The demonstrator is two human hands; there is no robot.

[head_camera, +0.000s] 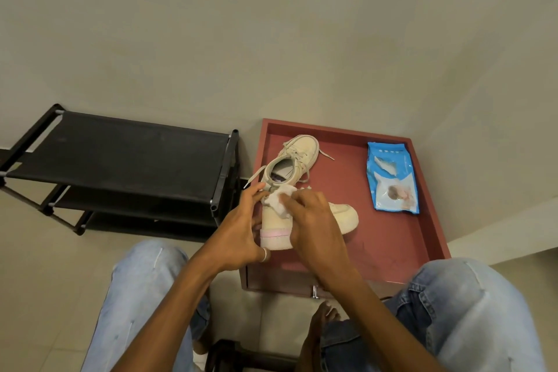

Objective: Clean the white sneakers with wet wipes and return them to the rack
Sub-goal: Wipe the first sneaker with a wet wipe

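While my right hand (317, 220) pinches the crumpled white wet wipe (282, 201) against the collar of the cream-white lace-up sneaker with the pink heel strip (276, 234), my left hand (241, 229) is curled round its heel from the other side. That keeps it tipped over on the dark red wooden tray (392, 244).

The second cream sneaker (299, 154) sits upright just past my fingertips. The blue plastic wipes pack (392, 178) is well off beyond my right hand, and the black fabric shoe rack (120, 154) is out past my left.

My worry: scrub too hard and the shoe could twist out of my left grip and bump its twin. Also that bunched-up wipe might just smear grime around.
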